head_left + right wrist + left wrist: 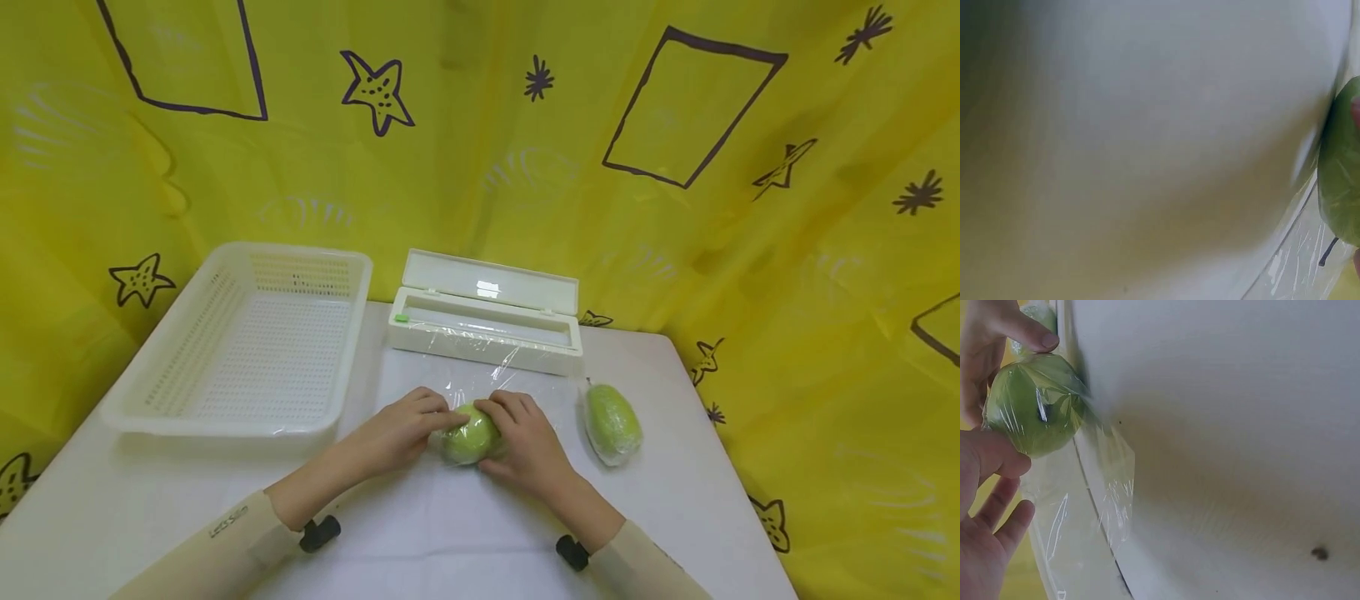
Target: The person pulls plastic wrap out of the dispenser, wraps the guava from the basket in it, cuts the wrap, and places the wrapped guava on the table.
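Observation:
A green pear (472, 437) with clear plastic wrap (1116, 481) drawn over it is held between both hands above the white table. My right hand (528, 442) curves round its right side, thumb on the near side. My left hand (401, 429) grips the left side, its thumb pressed to the film while two other fingers spread away from the fruit in the left wrist view. The film stretches toward an open-lidded white wrap dispenser (480, 346) behind the hands. In the right wrist view the pear (1338, 169) shows its stem at the frame edge.
A second green pear (611, 421), wrapped in film, lies right of my right hand. At the left stands a white plastic basket (348, 350) with perforated walls. Behind the table (420, 533) hangs a yellow patterned curtain (465, 167).

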Available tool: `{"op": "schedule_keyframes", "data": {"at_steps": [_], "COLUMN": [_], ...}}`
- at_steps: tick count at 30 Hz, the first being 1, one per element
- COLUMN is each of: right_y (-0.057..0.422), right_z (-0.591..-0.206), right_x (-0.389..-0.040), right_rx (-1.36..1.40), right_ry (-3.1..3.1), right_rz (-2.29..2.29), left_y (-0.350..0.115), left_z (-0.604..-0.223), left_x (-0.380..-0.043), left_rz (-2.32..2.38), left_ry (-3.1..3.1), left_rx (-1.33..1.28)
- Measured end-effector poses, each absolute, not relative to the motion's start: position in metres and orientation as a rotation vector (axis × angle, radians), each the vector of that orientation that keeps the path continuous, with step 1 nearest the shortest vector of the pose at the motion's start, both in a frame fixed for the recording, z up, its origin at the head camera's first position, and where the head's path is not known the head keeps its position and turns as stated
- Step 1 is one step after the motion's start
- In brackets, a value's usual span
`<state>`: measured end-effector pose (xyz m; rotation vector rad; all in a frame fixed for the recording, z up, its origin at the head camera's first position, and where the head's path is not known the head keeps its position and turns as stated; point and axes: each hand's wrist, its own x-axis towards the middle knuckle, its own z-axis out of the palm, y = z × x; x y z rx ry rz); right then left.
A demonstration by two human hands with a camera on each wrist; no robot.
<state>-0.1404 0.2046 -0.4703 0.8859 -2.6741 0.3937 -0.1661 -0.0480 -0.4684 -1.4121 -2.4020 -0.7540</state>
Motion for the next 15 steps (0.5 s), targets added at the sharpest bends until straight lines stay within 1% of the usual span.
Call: {"op": "schedule_keyframes", "data": {"at_steps": [4,7,9,11,15], "right_y": [0.203,0.202,0.2,0.2,0.201], "right_z": [-0.47,-0.47,-0.469,-0.468,-0.468], "right_x": [-0.142,-0.142,-0.142,-0.142,-0.142], "right_rx": [0.864,0.835,0.816,0.804,0.782], "right_ry": [-2.695,-2.714,-2.727,-2.733,-2.732], "right_rz": [0.376,0.356,0.345,0.343,0.334], "left_y": [-0.049,-0.051,-0.05,-0.045,-0.028], "left_z": [-0.464,-0.452,-0.443,-0.438,-0.445], "left_x": [-0.164,-0.151,-0.132,-0.106,-0.059], "left_rz": [-0.68,-0.613,-0.653,-0.769,-1.105], "left_ry": [-2.489,-2.539,-2.52,-2.481,-2.538], "left_rx": [-1.356,-1.255,-1.164,-1.094,-1.081]}}
